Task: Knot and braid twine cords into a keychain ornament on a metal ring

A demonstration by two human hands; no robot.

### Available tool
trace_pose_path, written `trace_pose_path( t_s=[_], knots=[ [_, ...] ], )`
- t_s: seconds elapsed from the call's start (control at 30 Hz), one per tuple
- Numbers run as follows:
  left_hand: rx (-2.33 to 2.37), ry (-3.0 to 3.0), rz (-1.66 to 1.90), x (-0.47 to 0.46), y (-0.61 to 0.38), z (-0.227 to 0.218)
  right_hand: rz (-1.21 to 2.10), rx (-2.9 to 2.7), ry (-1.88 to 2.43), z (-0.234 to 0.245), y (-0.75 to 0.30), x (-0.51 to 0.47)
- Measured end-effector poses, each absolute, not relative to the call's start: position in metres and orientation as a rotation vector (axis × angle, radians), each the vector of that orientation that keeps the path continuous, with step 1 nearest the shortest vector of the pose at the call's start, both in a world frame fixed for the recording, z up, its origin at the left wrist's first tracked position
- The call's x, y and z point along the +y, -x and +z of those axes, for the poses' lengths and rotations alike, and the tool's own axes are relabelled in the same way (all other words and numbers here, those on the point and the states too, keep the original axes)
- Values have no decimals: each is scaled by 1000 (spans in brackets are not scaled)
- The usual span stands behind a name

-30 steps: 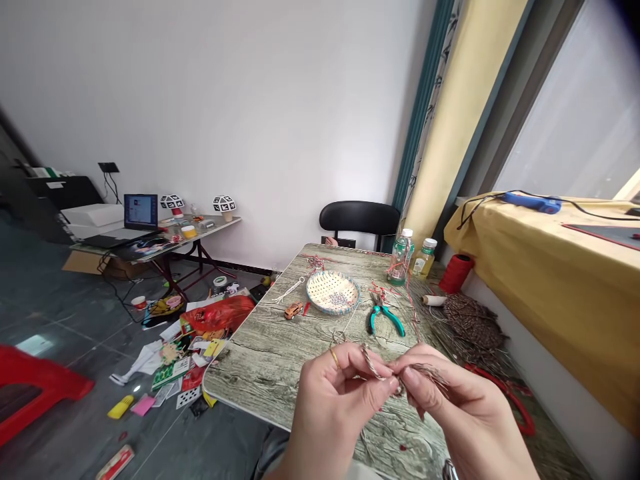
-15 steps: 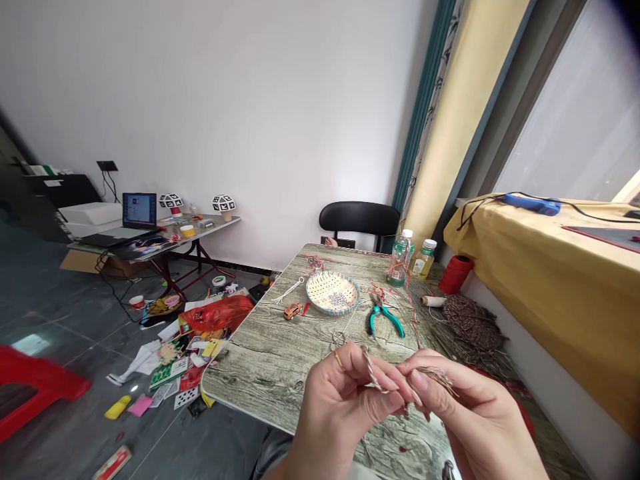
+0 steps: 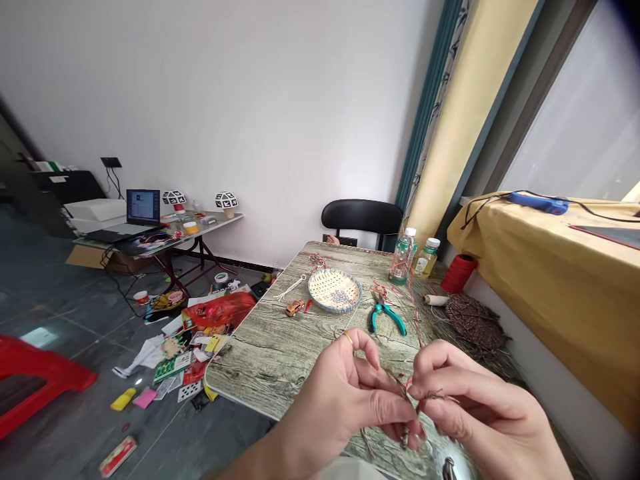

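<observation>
My left hand (image 3: 350, 400), a gold ring on one finger, pinches a thin twisted brown cord (image 3: 400, 387) just above the near edge of the wood-grain table (image 3: 280, 347). My right hand (image 3: 480, 413) pinches the frayed end of the same cord, fingertips almost touching those of the left. Both hands are closed on it. Part of the cord is hidden between the fingers.
Farther back on the table lie a woven basket (image 3: 334, 291), teal pliers (image 3: 386, 316), a small toy car (image 3: 295, 307), two bottles (image 3: 403, 257), a red spool (image 3: 458, 274) and a heap of brown cord (image 3: 473, 320). A black chair (image 3: 361, 217) stands behind. Litter covers the floor at left.
Both hands have dropped lower and nearer to me. The upright twisted piece of cord seen earlier now lies hidden in the fingers. The view has shifted slightly left.
</observation>
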State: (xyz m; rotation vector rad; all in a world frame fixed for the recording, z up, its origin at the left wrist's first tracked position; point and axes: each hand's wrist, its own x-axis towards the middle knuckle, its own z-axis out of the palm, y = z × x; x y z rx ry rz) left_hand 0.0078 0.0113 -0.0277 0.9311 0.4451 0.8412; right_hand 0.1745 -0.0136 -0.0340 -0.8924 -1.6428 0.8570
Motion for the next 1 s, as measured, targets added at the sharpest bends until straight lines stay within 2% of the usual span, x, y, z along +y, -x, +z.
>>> trace_pose_path(
  t_s=[0.33,0.53,0.7,0.77,0.87,1.0],
  knots=[
    [583,-1053,511,17,2,-13,841,-1759,1003,-15,-172,-11],
    [601,-1078,555,18,-1,-11,909,-1651,1094,-15,-171,-8],
    [578,-1065,731,20,-3,-11,1410,-1493,1163,-23,-168,-13],
    [564,-1060,755,21,-3,-10,1512,-1530,1159,-27,-167,-16],
    [570,-1047,750,22,-2,-9,1392,-1656,1226,-27,-168,-19],
    [565,-1011,744,24,0,-12,961,-1826,1356,-19,-178,-19]
  ],
)
